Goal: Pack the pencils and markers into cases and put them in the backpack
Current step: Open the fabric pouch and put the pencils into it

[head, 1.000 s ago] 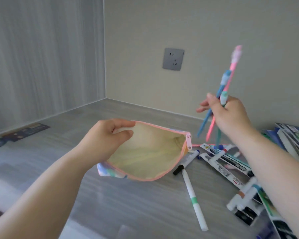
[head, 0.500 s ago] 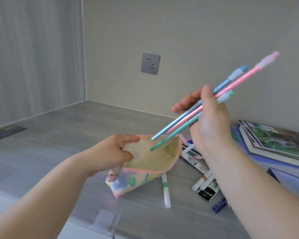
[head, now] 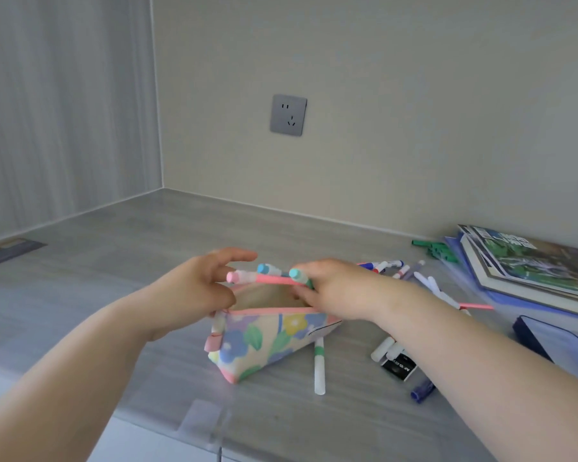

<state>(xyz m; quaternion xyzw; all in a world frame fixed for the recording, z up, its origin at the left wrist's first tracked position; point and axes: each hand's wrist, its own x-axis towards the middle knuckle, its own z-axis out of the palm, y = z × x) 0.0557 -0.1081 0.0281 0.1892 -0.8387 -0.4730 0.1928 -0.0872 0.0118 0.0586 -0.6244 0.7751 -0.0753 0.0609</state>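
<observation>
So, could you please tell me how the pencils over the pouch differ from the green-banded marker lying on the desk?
The pencils are slim and pastel with eraser caps, while the marker is thicker and white with a green band. The pencils are gripped by the right hand at the open mouth of the floral pouch; the marker lies loose on the desk, partly under the pouch. Both still need packing.
</observation>
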